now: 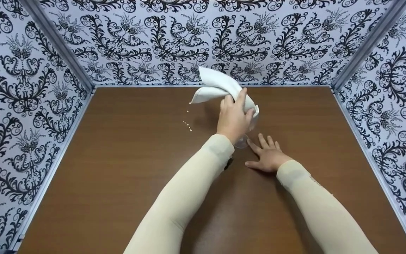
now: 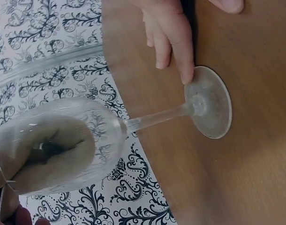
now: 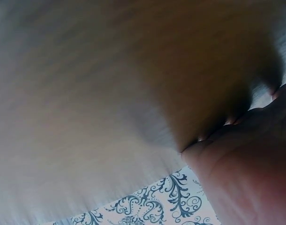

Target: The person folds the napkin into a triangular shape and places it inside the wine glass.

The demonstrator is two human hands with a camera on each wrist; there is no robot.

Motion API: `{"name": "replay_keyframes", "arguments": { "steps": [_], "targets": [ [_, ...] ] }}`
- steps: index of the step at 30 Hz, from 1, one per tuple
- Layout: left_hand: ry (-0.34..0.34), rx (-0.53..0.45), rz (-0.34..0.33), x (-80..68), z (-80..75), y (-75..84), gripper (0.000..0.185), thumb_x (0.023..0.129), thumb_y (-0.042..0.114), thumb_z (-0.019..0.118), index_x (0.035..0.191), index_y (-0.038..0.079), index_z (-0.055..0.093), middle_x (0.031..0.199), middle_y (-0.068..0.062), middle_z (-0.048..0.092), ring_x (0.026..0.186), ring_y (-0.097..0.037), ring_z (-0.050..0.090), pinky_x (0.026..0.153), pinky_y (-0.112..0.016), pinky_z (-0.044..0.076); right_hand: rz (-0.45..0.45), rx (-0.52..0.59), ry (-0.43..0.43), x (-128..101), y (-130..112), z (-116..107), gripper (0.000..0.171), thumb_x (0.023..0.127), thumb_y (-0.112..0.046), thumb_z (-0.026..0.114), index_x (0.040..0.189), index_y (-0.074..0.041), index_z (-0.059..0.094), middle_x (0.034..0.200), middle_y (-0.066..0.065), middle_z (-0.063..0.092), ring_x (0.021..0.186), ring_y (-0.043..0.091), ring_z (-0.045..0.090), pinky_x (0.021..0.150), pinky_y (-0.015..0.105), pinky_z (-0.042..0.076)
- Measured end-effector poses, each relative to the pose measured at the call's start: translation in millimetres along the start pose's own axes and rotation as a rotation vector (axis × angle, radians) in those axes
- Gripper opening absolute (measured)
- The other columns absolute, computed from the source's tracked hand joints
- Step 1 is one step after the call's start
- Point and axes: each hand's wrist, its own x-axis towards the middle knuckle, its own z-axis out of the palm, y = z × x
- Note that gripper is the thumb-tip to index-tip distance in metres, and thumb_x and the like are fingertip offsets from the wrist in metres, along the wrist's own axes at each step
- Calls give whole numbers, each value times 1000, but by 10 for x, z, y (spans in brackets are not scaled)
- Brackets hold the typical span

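Note:
A clear wine glass (image 2: 157, 118) stands upright on the brown table, its round foot (image 1: 241, 143) showing beside the left wrist in the head view. My left hand (image 1: 234, 118) is at the top of the glass and grips a white cloth (image 1: 220, 80) there. Two folded ends of the cloth stick out to the left above the hand. Flat on the table, my right hand (image 1: 268, 157) has its fingers spread, with the index fingertip touching the edge of the foot. Most of the bowl is hidden by the left hand in the head view.
The brown wooden table (image 1: 125, 169) is enclosed at the back and sides by panels (image 1: 182, 38) with a black scroll pattern. Grey metal posts (image 1: 368, 46) stand at the back corners. Small bright specks (image 1: 188, 124) show on the table left of the glass.

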Motion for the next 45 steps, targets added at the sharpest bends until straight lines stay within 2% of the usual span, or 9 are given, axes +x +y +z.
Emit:
{"name": "replay_keyframes", "arguments": {
  "steps": [7, 20, 27, 30, 36, 41, 45],
  "targets": [
    [32, -15, 16, -15, 2, -50, 55, 108, 37, 53, 161, 25, 46, 128, -15, 58, 116, -29, 55, 99, -43, 53, 9, -6, -10, -6, -1, -5, 98, 98, -75, 53, 171, -29, 6, 174, 25, -15, 158, 56, -16, 126, 73, -5],
    [19, -3, -2, -10, 61, -40, 53, 105, 30, 65, 156, 30, 53, 125, -10, 61, 112, -26, 61, 94, -42, 56, 14, 13, -17, 18, 17, -1, 99, 96, -77, 53, 170, -31, 5, 174, 24, -17, 158, 55, -17, 125, 73, -5],
    [14, -86, -52, -11, 21, -24, 60, 102, 29, 70, 158, 32, 50, 123, -9, 64, 112, -25, 64, 98, -41, 55, 18, 0, -21, 35, 26, 6, 99, 96, -77, 53, 170, -33, 4, 174, 23, -17, 159, 54, -17, 126, 72, -5],
    [17, -131, -64, -25, 6, -36, 59, 103, 31, 66, 160, 28, 48, 123, -11, 64, 112, -26, 64, 101, -41, 54, 16, -5, -23, 34, 27, 8, 99, 96, -77, 52, 170, -32, 5, 174, 24, -17, 158, 55, -17, 126, 72, -5],
    [64, -115, -27, -43, 9, -69, 48, 110, 32, 55, 156, 22, 53, 122, -12, 67, 111, -26, 65, 102, -40, 53, 9, 6, -18, 12, 12, -10, 98, 97, -75, 53, 170, -30, 6, 174, 25, -16, 158, 55, -17, 126, 73, -5],
    [82, -70, 10, -32, 18, -82, 48, 106, 30, 64, 153, 23, 58, 111, -9, 67, 102, -24, 65, 96, -37, 55, 10, 3, -25, 5, 19, -6, 98, 97, -75, 52, 170, -31, 4, 174, 25, -17, 158, 55, -18, 125, 73, -6],
    [75, -57, 9, -18, 20, -81, 48, 104, 30, 68, 151, 27, 61, 111, -7, 68, 101, -23, 67, 95, -36, 55, 9, 2, -26, 7, 20, -9, 98, 97, -75, 52, 170, -31, 4, 174, 25, -17, 158, 56, -17, 125, 73, -6]
  ]
}}
